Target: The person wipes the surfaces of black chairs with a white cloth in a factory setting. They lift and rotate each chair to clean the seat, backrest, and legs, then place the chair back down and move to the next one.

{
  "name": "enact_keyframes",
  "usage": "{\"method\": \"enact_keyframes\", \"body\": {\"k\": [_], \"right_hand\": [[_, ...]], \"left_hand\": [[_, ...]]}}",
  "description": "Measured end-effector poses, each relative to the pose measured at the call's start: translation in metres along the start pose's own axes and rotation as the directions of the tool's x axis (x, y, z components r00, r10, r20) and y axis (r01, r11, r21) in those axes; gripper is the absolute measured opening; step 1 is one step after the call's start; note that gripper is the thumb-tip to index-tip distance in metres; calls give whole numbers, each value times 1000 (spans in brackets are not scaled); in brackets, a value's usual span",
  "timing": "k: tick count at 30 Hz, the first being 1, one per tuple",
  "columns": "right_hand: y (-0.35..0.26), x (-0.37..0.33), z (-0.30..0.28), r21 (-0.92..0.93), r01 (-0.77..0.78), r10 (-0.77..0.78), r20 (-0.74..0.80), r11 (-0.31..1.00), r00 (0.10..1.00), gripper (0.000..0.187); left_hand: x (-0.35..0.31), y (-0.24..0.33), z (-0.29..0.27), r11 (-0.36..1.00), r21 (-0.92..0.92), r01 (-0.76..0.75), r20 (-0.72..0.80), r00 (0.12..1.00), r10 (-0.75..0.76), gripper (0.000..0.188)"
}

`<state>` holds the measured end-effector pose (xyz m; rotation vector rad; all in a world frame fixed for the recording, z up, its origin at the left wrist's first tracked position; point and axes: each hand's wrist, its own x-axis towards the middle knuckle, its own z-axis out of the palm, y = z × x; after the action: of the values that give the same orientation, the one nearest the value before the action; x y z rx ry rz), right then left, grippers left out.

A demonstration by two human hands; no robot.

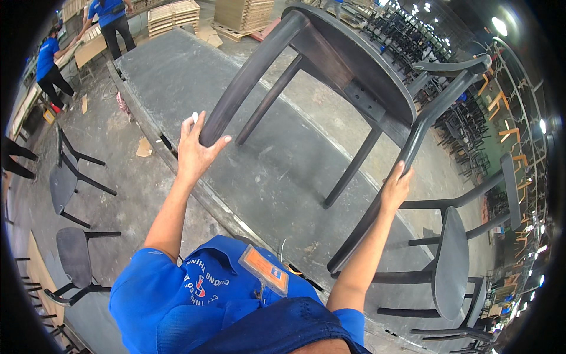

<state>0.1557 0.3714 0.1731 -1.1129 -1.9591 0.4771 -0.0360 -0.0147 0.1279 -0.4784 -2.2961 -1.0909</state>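
Observation:
A black wooden chair (330,65) is tilted up in front of me, its seat underside partly facing me. My left hand (199,147) grips the lower end of the thick near-left leg, thumb on one side and fingers on the other. A small white piece, perhaps chalk, (195,117) sticks up between those fingers. Around the long leg at the right, my right hand (396,187) is closed, below the curved backrest (451,68). A dark plate with holes (364,100) shows under the seat.
Below the chair lies a long grey work surface (265,147) with a raised edge. More black chairs stand at right (451,265) and left (73,253). Two people in blue shirts (109,15) work at the far left, near stacked wood (174,17). Many chair frames crowd the back right.

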Motion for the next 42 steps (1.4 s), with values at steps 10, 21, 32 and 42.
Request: {"method": "enact_keyframes", "body": {"k": [10,21,32,42], "right_hand": [[25,-41,4,-12,89,-89,-8,996,996,53],[36,-99,-11,117,108,-104,-40,987,994,57],[49,-91,-16,194,230,-231,-19,954,973,49],[131,-142,-13,688,-517,-180,672,509,718,23]], "left_hand": [[14,0,9,989,-51,-141,-174,976,130,48],[97,88,12,935,-179,-305,-453,869,197,45],[139,92,8,946,5,-324,-338,890,306,64],[97,45,16,957,87,-276,-271,918,289,66]]}}
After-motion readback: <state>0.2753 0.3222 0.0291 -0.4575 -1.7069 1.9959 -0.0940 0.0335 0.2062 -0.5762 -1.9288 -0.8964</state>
